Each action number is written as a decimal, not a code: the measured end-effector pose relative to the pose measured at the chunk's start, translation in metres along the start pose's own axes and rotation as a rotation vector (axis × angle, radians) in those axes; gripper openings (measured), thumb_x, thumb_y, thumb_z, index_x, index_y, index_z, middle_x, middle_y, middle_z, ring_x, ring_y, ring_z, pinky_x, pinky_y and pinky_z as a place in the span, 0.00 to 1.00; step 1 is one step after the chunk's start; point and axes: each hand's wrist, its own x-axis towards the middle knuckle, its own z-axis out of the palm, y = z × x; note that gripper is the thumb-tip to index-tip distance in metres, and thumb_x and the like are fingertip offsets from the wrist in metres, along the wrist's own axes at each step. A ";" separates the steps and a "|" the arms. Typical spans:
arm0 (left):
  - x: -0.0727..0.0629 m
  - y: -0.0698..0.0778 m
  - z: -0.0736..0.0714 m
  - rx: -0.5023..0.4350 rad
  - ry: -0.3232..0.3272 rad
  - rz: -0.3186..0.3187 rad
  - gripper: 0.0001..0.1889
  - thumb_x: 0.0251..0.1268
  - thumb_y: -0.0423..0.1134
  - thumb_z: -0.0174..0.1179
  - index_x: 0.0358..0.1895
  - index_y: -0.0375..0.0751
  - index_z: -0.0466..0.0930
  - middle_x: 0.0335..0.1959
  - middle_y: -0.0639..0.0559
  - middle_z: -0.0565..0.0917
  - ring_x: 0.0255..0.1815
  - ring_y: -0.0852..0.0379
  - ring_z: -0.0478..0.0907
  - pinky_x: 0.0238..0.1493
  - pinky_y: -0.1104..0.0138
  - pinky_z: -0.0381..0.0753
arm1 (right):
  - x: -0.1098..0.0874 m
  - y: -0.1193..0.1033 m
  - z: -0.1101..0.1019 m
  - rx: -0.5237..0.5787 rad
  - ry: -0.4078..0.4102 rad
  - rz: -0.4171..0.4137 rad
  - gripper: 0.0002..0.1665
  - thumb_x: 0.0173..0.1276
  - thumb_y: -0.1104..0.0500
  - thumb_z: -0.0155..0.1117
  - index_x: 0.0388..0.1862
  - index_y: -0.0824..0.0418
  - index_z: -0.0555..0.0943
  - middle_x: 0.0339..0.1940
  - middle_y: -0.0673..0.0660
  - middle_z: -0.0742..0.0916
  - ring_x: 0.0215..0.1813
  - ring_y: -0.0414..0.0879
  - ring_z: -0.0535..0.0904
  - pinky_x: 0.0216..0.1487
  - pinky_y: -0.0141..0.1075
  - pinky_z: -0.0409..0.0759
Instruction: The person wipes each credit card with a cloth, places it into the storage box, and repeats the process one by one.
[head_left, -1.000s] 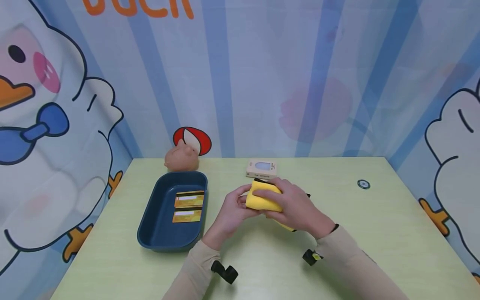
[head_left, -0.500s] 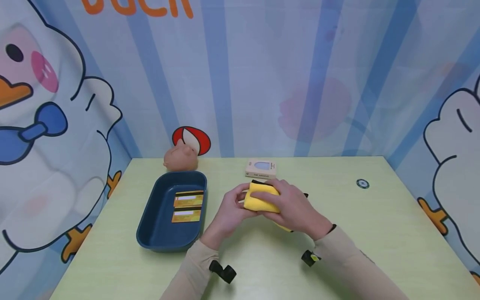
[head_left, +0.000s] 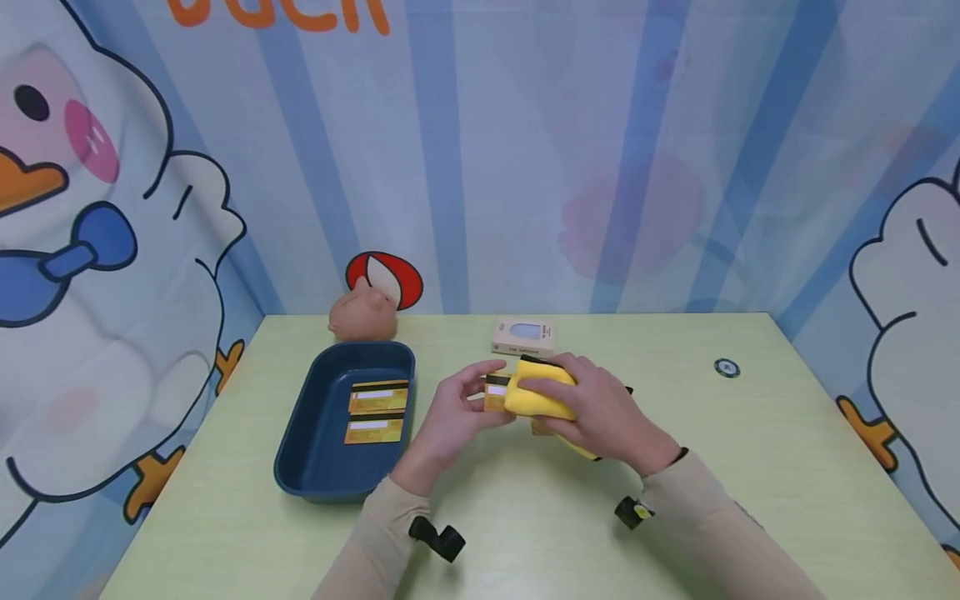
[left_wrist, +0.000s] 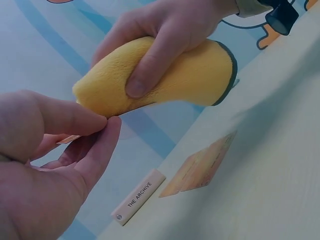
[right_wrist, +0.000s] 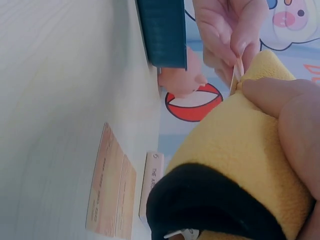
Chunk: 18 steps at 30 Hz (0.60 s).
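Note:
My left hand (head_left: 452,417) pinches a gold card (head_left: 496,392) with a black stripe between thumb and fingertips. Its right part is hidden by a yellow cloth (head_left: 542,393) with dark edging, bunched in my right hand (head_left: 609,414). In the left wrist view, the right thumb lies along the cloth, near the pinching left fingertips. Below the hands, two more cards (left_wrist: 200,165) lie side by side on the table. The blue tray (head_left: 318,450) to the left contains two gold cards, an upper card (head_left: 378,397) and a lower card (head_left: 373,428).
Behind the hands lies a small box (head_left: 522,337) lettered "THE ARCHIVE". A pink pig figure (head_left: 363,315) stands behind the tray at the table's back edge. Far right on the table (head_left: 750,467) is a round chip (head_left: 727,367). A printed duck curtain (head_left: 510,167) surrounds the table.
The hands have drawn slightly apart, the left going left and the right going right with the cloth. More of the pinched gold card now shows between them.

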 end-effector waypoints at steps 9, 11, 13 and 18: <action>-0.004 0.008 -0.004 -0.001 0.027 0.003 0.36 0.62 0.19 0.69 0.74 0.42 0.74 0.61 0.36 0.81 0.52 0.46 0.87 0.51 0.59 0.89 | -0.008 0.009 -0.003 -0.002 0.035 0.015 0.30 0.62 0.53 0.81 0.64 0.46 0.84 0.57 0.62 0.82 0.48 0.54 0.81 0.42 0.49 0.86; -0.005 0.010 -0.006 -0.009 0.029 0.003 0.36 0.62 0.19 0.69 0.74 0.42 0.74 0.62 0.36 0.81 0.53 0.46 0.87 0.51 0.59 0.89 | -0.010 0.010 -0.004 -0.002 0.037 0.026 0.31 0.63 0.54 0.81 0.65 0.46 0.84 0.57 0.62 0.82 0.48 0.54 0.81 0.41 0.49 0.86; -0.005 0.011 -0.007 -0.018 0.032 0.001 0.36 0.62 0.20 0.69 0.74 0.42 0.74 0.62 0.35 0.80 0.53 0.46 0.87 0.51 0.59 0.89 | -0.012 0.012 -0.005 -0.006 0.039 0.038 0.31 0.63 0.54 0.81 0.65 0.46 0.84 0.57 0.62 0.82 0.48 0.54 0.81 0.41 0.49 0.86; -0.007 0.013 -0.009 -0.027 0.038 -0.003 0.36 0.62 0.20 0.69 0.74 0.43 0.74 0.62 0.36 0.80 0.53 0.46 0.87 0.51 0.59 0.89 | -0.014 0.014 -0.008 -0.009 0.045 0.054 0.32 0.62 0.54 0.81 0.66 0.45 0.83 0.57 0.63 0.81 0.47 0.54 0.80 0.41 0.49 0.85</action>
